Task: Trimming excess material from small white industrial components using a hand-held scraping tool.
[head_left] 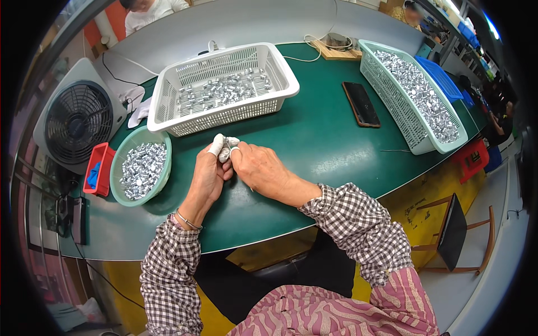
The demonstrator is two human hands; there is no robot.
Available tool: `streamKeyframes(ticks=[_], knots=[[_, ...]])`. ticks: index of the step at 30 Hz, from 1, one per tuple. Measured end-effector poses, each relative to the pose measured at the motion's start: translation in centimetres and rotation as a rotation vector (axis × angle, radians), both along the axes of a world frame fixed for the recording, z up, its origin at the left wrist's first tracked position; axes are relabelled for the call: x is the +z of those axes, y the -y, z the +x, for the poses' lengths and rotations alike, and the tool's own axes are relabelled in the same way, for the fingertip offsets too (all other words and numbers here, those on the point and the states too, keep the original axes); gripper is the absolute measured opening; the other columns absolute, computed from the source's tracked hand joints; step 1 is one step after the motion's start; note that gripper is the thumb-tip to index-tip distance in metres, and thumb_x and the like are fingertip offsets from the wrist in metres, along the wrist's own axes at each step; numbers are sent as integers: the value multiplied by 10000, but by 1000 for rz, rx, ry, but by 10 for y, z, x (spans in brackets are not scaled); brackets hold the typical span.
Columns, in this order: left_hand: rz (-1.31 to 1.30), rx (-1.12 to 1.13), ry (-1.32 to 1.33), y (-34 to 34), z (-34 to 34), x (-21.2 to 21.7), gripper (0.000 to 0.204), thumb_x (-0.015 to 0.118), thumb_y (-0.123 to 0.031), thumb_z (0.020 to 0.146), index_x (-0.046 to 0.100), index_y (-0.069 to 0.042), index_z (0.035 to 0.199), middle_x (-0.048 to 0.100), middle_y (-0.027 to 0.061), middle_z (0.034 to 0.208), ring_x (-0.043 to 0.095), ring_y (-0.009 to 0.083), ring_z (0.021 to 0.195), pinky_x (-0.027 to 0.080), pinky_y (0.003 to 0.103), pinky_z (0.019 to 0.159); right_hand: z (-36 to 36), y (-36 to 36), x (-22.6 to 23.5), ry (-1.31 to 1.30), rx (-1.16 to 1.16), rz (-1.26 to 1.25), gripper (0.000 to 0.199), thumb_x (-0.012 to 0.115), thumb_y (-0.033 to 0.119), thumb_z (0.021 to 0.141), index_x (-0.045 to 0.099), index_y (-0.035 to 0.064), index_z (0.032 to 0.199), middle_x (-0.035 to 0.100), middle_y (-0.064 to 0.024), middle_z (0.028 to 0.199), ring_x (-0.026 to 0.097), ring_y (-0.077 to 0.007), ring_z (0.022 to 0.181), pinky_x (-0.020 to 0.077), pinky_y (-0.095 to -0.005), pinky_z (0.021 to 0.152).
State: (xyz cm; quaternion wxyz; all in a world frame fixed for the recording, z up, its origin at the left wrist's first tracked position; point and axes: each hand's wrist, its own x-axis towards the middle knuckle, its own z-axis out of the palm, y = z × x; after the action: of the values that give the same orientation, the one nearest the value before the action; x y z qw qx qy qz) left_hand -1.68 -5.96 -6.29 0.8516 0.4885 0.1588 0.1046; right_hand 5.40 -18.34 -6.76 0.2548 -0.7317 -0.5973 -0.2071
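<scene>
My two hands meet over the near middle of the table, fingertips together. White covers wrap the thumb and some fingertips of my left hand [208, 173], which is closed in a pinch. Between the fingertips a small silvery metal part [227, 144] shows faintly, mostly hidden by the fingers. My right hand [261, 168] is closed against it from the right, with a white band on one finger. A thin pale tip pokes out below the right palm; what it belongs to is hidden. Beyond the hands stands a white plastic basket [230, 119] holding many small silvery metal cylinders [221, 89].
At left are a round green basket [169, 162] of similar cylinders, a red bin [101, 168] with blue cloth, and a fan [78, 120]. A phone [361, 105] lies right of centre, near a long pale-green basket [392, 109] of metal parts. Other people sit beyond the partition.
</scene>
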Motion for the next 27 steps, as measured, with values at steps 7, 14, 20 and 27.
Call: streamKeyframes(ticks=[7, 14, 20, 27], knots=[[-125, -63, 74, -3, 1, -11, 318, 421, -311, 943, 542, -19, 977, 449, -21, 638, 382, 54, 521, 302, 194, 408, 3, -9, 15, -942, 334, 259, 236, 435, 144, 908, 493, -16, 745, 541, -120, 651, 518, -167, 477, 432, -272, 410], [-88, -49, 109, 1, 0, 0, 294, 420, -311, 944, 527, -37, 952, 466, -14, 633, 402, 53, 524, 304, 187, 405, 12, -23, 10, -1927, 497, 340, 308, 350, 177, 942, 502, -51, 800, 521, -56, 604, 495, -106, 483, 419, -246, 408], [-116, 105, 39, 4, 2, -2, 300, 397, -302, 952, 538, -38, 952, 466, -21, 660, 392, 56, 523, 310, 194, 410, 15, -22, 6, -1057, 334, 132, 179, 424, 108, 893, 484, -9, 771, 523, -95, 620, 507, -163, 490, 444, -291, 450], [-104, 97, 39, 13, -1, 4, 311, 399, -309, 952, 554, -39, 950, 447, -40, 665, 375, 48, 522, 311, 185, 420, 7, -9, 9, 0, 92, 20, 111, 536, 43, 753, 433, 8, 729, 517, -146, 701, 560, -292, 542, 473, -372, 514]])
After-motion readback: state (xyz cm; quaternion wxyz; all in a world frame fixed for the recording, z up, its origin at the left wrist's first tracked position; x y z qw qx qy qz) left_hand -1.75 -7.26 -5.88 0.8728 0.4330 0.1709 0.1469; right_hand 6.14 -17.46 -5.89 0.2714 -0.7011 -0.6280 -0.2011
